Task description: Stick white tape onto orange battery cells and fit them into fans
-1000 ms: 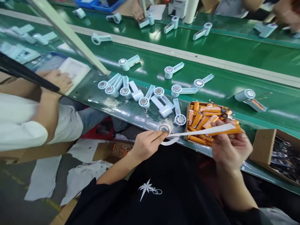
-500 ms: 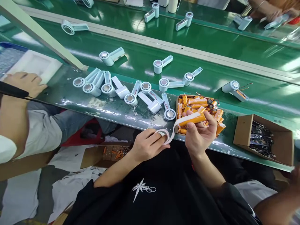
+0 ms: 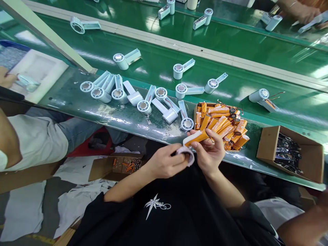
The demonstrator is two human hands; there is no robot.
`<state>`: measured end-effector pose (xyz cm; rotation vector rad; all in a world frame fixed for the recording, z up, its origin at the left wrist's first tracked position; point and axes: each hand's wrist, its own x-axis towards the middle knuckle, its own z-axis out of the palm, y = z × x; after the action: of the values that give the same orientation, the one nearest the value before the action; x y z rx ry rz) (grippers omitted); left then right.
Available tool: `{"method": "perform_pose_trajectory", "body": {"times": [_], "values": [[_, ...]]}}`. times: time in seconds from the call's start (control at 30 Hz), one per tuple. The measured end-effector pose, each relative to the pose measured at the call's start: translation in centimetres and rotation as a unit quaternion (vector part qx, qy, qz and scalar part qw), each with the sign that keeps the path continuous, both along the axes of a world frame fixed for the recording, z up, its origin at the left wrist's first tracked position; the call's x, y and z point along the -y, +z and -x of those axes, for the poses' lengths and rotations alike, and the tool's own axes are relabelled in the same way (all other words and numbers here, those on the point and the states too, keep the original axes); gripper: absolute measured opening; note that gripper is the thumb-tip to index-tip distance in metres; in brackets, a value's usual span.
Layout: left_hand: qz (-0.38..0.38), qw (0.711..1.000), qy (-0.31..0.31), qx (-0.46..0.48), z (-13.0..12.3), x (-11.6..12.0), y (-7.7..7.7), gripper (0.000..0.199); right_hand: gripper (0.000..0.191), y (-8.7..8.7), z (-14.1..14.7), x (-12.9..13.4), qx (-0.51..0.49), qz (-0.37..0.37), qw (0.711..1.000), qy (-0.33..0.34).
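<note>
My left hand [image 3: 166, 161] is closed around a roll of white tape [image 3: 189, 156], with fingers through and about the ring. My right hand [image 3: 208, 152] grips an orange battery cell [image 3: 196, 138] between thumb and fingers. A white tape strip [image 3: 191, 136] lies along the cell's upper side and covers its left end. The roll sits just below that end; whether tape still joins them I cannot tell. Right behind my right hand, a carton [image 3: 195, 107] is heaped with orange wrapped batteries [image 3: 221, 124], some with thin wires.
Light-blue handheld fan housings [image 3: 144, 106] lie along the bench edge and on the green belt [image 3: 153, 65]. At right stands a carton [image 3: 311, 153] of dark small parts. A co-worker's hand [image 3: 6, 78] is by a white tray [image 3: 52, 70] at left.
The battery has moved left and down with my right hand. The long tape strip that stretched to the roll now lies on the cell and over its end.
</note>
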<state>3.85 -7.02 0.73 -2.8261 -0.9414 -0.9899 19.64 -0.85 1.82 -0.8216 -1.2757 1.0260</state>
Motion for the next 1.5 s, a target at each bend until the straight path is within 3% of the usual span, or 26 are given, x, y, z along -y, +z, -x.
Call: {"method": "perform_pose_trajectory", "body": {"times": [0.07, 0.1, 0.13, 0.17, 0.23, 0.3, 0.4, 0.53, 0.63, 0.7, 0.77, 0.83, 0.9, 0.97, 1.03, 1.13, 1.27, 1.37, 1.5], "values": [[0.027, 0.993, -0.113, -0.015, -0.2, 1.3, -0.4, 0.016, 0.042, 1.6, -1.2, -2.2, 0.027, -0.052, 0.997, -0.043], [0.047, 0.990, -0.134, -0.019, 0.3, 1.7, -0.7, 0.018, 0.041, 2.7, -2.1, -3.6, 0.037, -0.087, 0.992, -0.080], [0.066, 0.991, -0.110, -0.022, 1.5, 1.9, -1.1, 0.016, 0.041, 3.7, -3.1, -4.9, 0.042, -0.126, 0.983, -0.125], [0.083, 0.995, -0.043, -0.028, 3.2, 1.8, -1.6, 0.013, 0.041, 4.6, -4.1, -6.1, 0.052, -0.153, 0.975, -0.154], [0.099, 0.980, 0.163, -0.050, 7.7, 1.0, -2.7, 0.014, 0.043, 5.6, -6.1, -7.5, 0.069, -0.188, 0.963, -0.181], [0.109, 0.944, 0.300, -0.084, 12.4, -0.2, -3.8, 0.016, 0.047, 5.1, -7.5, -7.7, 0.082, -0.190, 0.963, -0.174], [0.150, 0.924, 0.330, -0.118, 16.7, -1.5, -5.2, 0.017, 0.055, 2.6, -8.8, -6.5, 0.094, -0.142, 0.973, -0.155], [0.120, 0.922, 0.358, -0.083, 17.5, -1.7, -5.5, 0.023, 0.060, 0.2, -11.3, -3.9, 0.118, -0.091, 0.966, -0.209], [0.012, 0.940, 0.337, -0.045, 16.8, -2.9, -3.8, 0.010, 0.057, 0.2, -14.2, -1.6, 0.145, -0.038, 0.942, -0.301], [-0.042, 0.950, 0.310, 0.005, 15.4, -6.2, -2.1, 0.011, 0.055, 0.7, -16.0, -0.8, 0.140, -0.004, 0.930, -0.339], [-0.037, 0.962, 0.265, 0.046, 12.0, -11.8, -0.3, 0.014, 0.054, 1.3, -17.2, -1.1, 0.121, 0.004, 0.931, -0.345], [0.025, 0.978, 0.204, 0.034, 6.2, -18.9, 1.1, 0.019, 0.052, 1.9, -18.0, -2.8, 0.091, -0.025, 0.940, -0.327], [0.108, 0.980, 0.164, -0.037, -1.1, -26.0, 1.7, 0.029, 0.052, 2.5, -18.6, -5.5, 0.066, -0.063, 0.951, -0.296], [0.186, 0.960, 0.162, -0.135, -8.1, -31.8, 1.5, 0.051, 0.054, 3.0, -19.1, -8.2, 0.054, -0.085, 0.960, -0.262], [0.248, 0.924, 0.182, -0.228, -13.2, -35.7, 0.7, 0.065, 0.054, 3.5, -19.6, -10.4, 0.054, -0.075, 0.969, -0.230], [0.284, 0.888, 0.166, -0.321, -16.6, -38.7, -0.5, 0.054, 0.050, 4.0, -20.5, -12.9, 0.058, -0.039, 0.977, -0.200], [0.290, 0.878, 0.056, -0.376, -17.2, -39.9, -1.1, 0.037, 0.047, 3.3, -21.3, -17.0, 0.087, -0.008, 0.985, -0.148], [0.279, 0.877, 0.025, -0.390, -17.6, -40.3, -1.2, 0.032, 0.047, 1.2, -21.4, -21.1, 0.156, 0.021, 0.982, -0.103], [0.275, 0.878, 0.020, -0.392, -17.8, -40.7, -1.7, 0.029, 0.041, -2.2, -21.1, -24.9, 0.286, 0.064, 0.953, -0.077]]}}
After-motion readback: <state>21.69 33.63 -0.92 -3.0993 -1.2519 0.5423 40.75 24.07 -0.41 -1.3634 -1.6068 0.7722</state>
